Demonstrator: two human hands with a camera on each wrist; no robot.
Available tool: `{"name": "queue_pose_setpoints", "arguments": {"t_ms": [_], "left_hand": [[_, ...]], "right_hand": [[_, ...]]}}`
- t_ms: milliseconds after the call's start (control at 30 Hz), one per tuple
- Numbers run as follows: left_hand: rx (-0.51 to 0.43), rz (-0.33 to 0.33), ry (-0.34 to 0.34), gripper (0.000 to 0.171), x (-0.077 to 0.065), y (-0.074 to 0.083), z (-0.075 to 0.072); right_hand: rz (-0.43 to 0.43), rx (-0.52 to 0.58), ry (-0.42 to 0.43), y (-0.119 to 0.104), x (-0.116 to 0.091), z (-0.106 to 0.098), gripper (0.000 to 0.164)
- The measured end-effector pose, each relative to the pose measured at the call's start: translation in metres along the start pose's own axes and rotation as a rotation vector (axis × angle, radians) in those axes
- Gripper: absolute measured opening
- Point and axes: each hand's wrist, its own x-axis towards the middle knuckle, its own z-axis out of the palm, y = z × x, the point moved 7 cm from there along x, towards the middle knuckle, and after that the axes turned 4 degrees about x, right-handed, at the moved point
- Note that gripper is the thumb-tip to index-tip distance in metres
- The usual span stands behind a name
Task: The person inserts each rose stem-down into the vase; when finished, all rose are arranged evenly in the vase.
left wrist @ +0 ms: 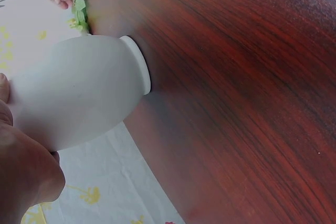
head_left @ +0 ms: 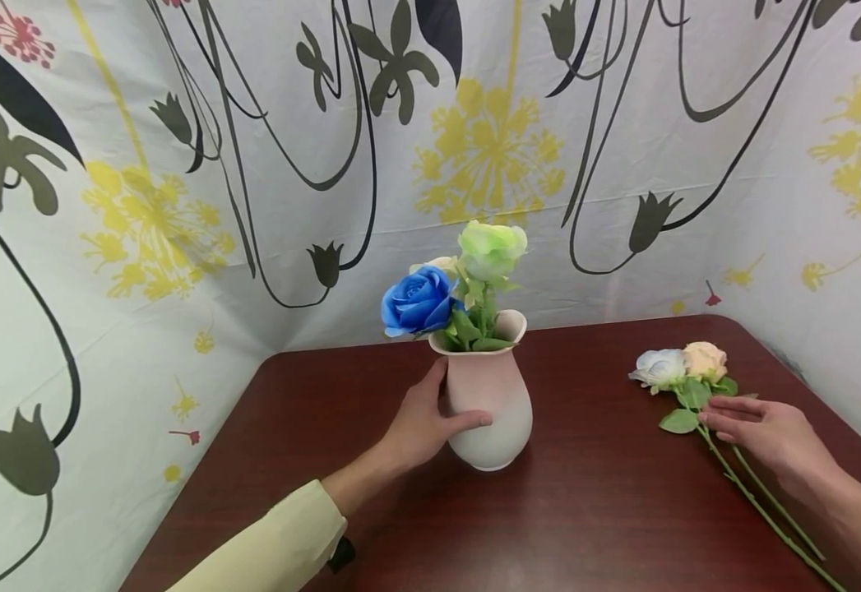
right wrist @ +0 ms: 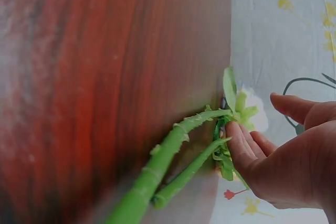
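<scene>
A pale vase (head_left: 491, 411), pinkish toward the top, stands upright on the table. My left hand (head_left: 417, 427) grips its left side, thumb across the front and the other fingers mostly hidden behind. In the vase are a blue rose (head_left: 418, 301), a light green rose (head_left: 492, 249) and a partly covered cream flower. To the right lie a bluish-white rose (head_left: 658, 367) and a peach rose (head_left: 705, 360) with long green stems (head_left: 747, 493). Over these stems, just below the leaves, is my right hand (head_left: 778, 436). Its fingers extend loosely and, in the right wrist view, the thumb stands apart.
The dark red-brown table (head_left: 593, 510) has its far edge close to a white cloth backdrop (head_left: 608, 156) with printed flowers. The same cloth hangs along the left and right sides. A small black object (head_left: 341, 555) shows beside the left sleeve.
</scene>
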Motion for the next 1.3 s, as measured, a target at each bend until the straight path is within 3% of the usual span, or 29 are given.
{"name": "queue_pose_setpoints", "arguments": {"t_ms": [400,633,867,1033,1300], "left_hand": [[-0.006,0.002,-0.003,0.089,0.001,-0.001,0.001],[-0.008,-0.001,-0.005,0.089,0.0,-0.001,0.0],[-0.006,0.009,-0.003,0.088,0.001,-0.002,0.001],[-0.005,0.002,-0.004,0.089,0.001,-0.002,0.001],[0.001,-0.002,-0.002,0.089,0.0,-0.002,0.0]], "right_hand": [[-0.019,0.026,0.075,0.001,-0.006,-0.002,0.072],[0.024,0.02,0.02,0.005,-0.004,-0.001,0.068],[-0.024,0.048,-0.015,0.003,-0.006,0.004,0.059],[-0.087,-0.053,-0.013,-0.002,-0.006,0.008,0.057],[-0.12,-0.237,0.046,-0.001,-0.001,0.008,0.05]]}}
